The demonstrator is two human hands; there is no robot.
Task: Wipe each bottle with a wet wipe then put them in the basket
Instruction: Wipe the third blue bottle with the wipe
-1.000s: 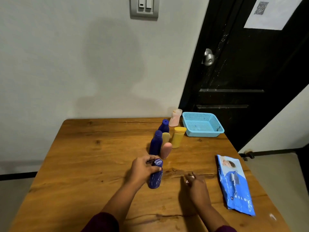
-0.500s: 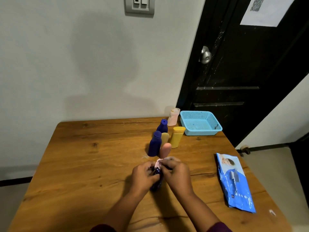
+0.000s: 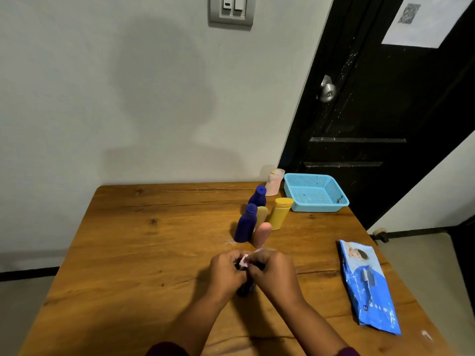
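Note:
My left hand (image 3: 226,272) grips a dark blue bottle (image 3: 246,289) standing on the wooden table (image 3: 144,253); only its lower part shows between my hands. My right hand (image 3: 272,272) presses a pale wet wipe (image 3: 243,261) against the bottle's top. Behind them stands a cluster of bottles: two dark blue (image 3: 246,224) (image 3: 257,196), a pink one (image 3: 261,235), a tan one (image 3: 262,214), a yellow one (image 3: 279,213) and a pale pink one (image 3: 274,182). The light blue basket (image 3: 334,205) sits at the table's far right, with nothing in it.
A blue pack of wet wipes (image 3: 368,286) lies flat near the table's right edge. A black door (image 3: 385,111) with a metal knob stands behind the basket. The wall runs along the table's far edge.
My right hand came off the table with the wipe and joined my left hand at the bottle's top. The camera view shifted slightly.

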